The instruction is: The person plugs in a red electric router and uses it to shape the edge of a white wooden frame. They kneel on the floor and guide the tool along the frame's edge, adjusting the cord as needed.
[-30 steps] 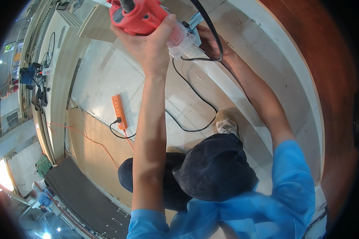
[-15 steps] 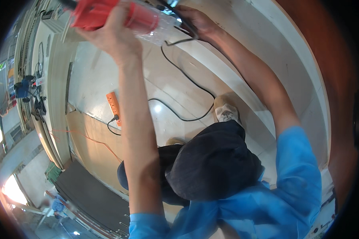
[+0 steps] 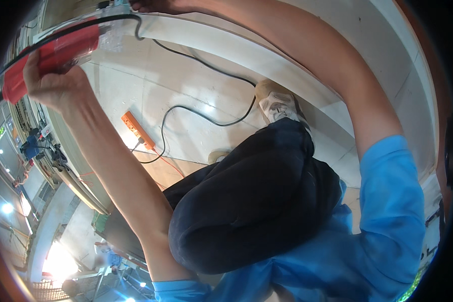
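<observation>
My left hand (image 3: 60, 85) is closed around a red corded power tool (image 3: 68, 48) at the upper left. The tool has a cylindrical red body and a clear plastic guard (image 3: 113, 38) at its right end. Its black cord (image 3: 93, 21) passes across the top of the tool, drops to the floor and winds toward an orange power strip (image 3: 137, 130). At the top edge, near the clear guard, my right hand (image 3: 158, 5) is partly cut off. Its fingers are dark and mostly out of the picture, so their grip is unclear.
A long white panel edge (image 3: 221, 43) curves beneath my right forearm. My shoe (image 3: 278, 104) stands on the tiled floor beside the black cord. Stacked boards (image 3: 83, 189) line the left, with a blue tool (image 3: 31, 147) on them. A distant person (image 3: 109, 255) is at lower left.
My left hand has carried the red tool leftward and slightly down. The right hand has shifted left to the top edge. The cord now stretches over the tool, and the view has turned somewhat.
</observation>
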A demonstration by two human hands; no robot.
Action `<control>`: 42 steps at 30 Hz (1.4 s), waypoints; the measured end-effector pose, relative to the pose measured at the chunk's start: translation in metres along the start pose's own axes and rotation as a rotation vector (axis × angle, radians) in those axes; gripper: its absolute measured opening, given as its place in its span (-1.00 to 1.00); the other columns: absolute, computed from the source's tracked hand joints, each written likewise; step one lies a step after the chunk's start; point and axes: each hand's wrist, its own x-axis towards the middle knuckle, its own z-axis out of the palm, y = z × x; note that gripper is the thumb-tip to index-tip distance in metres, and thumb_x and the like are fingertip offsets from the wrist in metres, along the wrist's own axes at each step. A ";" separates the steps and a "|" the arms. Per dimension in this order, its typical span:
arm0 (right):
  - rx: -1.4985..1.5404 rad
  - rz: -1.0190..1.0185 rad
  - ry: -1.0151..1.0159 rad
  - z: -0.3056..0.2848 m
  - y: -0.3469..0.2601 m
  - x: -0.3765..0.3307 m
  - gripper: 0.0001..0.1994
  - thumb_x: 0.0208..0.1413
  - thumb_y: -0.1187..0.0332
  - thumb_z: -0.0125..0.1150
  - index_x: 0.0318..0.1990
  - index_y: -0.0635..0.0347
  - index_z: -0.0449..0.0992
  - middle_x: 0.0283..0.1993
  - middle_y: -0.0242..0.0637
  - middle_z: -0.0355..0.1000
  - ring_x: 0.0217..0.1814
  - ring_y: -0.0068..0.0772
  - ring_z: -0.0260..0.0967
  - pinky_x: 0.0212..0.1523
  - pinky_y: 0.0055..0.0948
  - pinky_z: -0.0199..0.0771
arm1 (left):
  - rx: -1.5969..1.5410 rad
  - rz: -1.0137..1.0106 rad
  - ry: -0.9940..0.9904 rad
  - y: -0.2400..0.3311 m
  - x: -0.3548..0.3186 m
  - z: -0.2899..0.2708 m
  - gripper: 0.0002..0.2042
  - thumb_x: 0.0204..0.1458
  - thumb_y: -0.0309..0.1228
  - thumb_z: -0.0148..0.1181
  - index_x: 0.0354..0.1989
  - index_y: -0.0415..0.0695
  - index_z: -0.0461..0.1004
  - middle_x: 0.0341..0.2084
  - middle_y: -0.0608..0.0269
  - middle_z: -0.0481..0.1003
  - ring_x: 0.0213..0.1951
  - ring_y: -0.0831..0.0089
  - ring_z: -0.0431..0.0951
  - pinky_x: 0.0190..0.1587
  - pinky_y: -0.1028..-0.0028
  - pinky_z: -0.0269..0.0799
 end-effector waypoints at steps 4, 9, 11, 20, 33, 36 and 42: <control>0.040 0.008 -0.039 0.001 -0.002 0.000 -0.96 0.27 0.49 0.18 -0.21 0.26 0.52 -0.39 -0.29 0.50 -0.45 -0.42 0.47 -0.41 -0.44 0.57 | 0.034 0.073 -0.038 0.003 0.001 0.003 -0.71 -0.12 -0.43 0.21 -0.19 -0.26 0.57 -0.13 -0.01 0.59 -0.01 0.08 0.60 0.24 -0.13 0.46; 0.098 0.034 -0.094 0.003 -0.002 0.005 -0.96 0.27 0.52 0.15 -0.22 0.28 0.52 -0.38 -0.25 0.52 -0.45 -0.41 0.49 -0.45 -0.45 0.55 | 0.044 0.054 -0.076 0.006 0.008 0.000 -0.71 -0.14 -0.44 0.21 -0.20 -0.27 0.57 -0.14 -0.03 0.59 -0.01 0.07 0.61 0.24 -0.14 0.47; 0.108 0.029 -0.107 0.002 -0.002 0.007 -0.95 0.26 0.54 0.13 -0.23 0.28 0.52 -0.39 -0.25 0.51 -0.46 -0.41 0.48 -0.46 -0.45 0.53 | 0.043 0.076 -0.103 0.006 0.012 -0.001 -0.71 -0.13 -0.44 0.20 -0.20 -0.27 0.57 -0.15 -0.04 0.59 -0.02 0.07 0.62 0.24 -0.14 0.47; 0.178 0.005 -0.129 0.001 0.001 0.003 -0.95 0.28 0.57 0.09 -0.19 0.27 0.47 -0.40 -0.26 0.47 -0.46 -0.41 0.44 -0.42 -0.43 0.52 | 0.045 0.058 -0.152 0.009 0.015 -0.003 -0.73 -0.11 -0.44 0.21 -0.19 -0.24 0.57 -0.19 -0.01 0.60 -0.08 0.09 0.64 0.19 -0.09 0.53; 0.198 0.027 -0.091 0.004 -0.001 -0.004 -0.84 0.26 0.59 0.10 -0.05 0.23 0.41 -0.34 -0.29 0.47 -0.37 -0.43 0.47 -0.34 -0.43 0.54 | 0.075 0.102 -0.115 0.008 -0.001 0.013 -0.73 -0.10 -0.48 0.24 -0.16 -0.17 0.55 -0.22 0.09 0.60 -0.12 0.15 0.66 0.12 0.01 0.59; 0.199 -0.001 -0.117 0.002 0.001 -0.005 -0.82 0.25 0.59 0.09 -0.02 0.21 0.39 -0.33 -0.32 0.45 -0.37 -0.45 0.45 -0.36 -0.46 0.50 | 0.123 0.135 -0.142 0.007 -0.004 0.013 -0.73 -0.05 -0.44 0.27 -0.14 -0.17 0.54 -0.22 0.09 0.60 -0.14 0.18 0.66 0.10 0.05 0.61; 0.192 -0.017 -0.127 -0.002 0.004 -0.005 -0.79 0.25 0.57 0.11 0.00 0.17 0.38 -0.31 -0.37 0.42 -0.40 -0.49 0.38 -0.39 -0.49 0.46 | 0.163 0.132 -0.175 0.009 -0.012 0.012 -0.70 0.00 -0.39 0.33 -0.08 -0.17 0.50 -0.20 0.11 0.59 -0.15 0.21 0.65 0.03 0.12 0.64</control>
